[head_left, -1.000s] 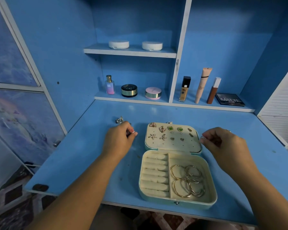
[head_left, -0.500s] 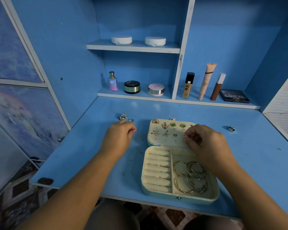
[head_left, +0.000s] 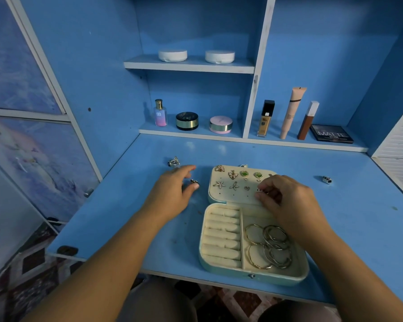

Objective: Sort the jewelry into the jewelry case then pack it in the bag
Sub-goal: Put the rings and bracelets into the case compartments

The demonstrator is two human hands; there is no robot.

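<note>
1. DRESSING DESK: a person sorts jewelry at a blue desk [head_left: 358, 217]. The open jewelry case [head_left: 251, 276] sits centre-front, lid laid flat on the far side, base nearest the person.
2. R hand [head_left: 286, 198] hovers over the lid's near-right corner, thumb & fingertips pinching a small ring [head_left: 260, 190]. The wrist comes in from the right, over the compartment holding the bangles [head_left: 268, 245].
3. L hand [head_left: 172, 189] is just left of the lid, palm down, fingers spread & holding nothing. A second ring [head_left: 194, 181] lies on the desk btwn index & thumb. Whether the thumb tip touches it can't be told from this angle.
4. Key relation: the ring rolls [head_left: 222, 233] fill the base's left compartment, toward the person & slightly left of the small ring. Their long axis runs side to side, so the band likely has to go in edge-on, btwn two rolls. All rolls look empty.
5. R hand is nearer, w/ a ring ready. Probably a short pull back & left does it.
6. Left to sort: a third ring [head_left: 173, 162] just beyond the L hand, and a fourth ring [head_left: 327, 180] well apart to the right.
7. Earrings [head_left: 233, 175] are pinned on the lid. No bag in view, so packing looks some way off.
</note>
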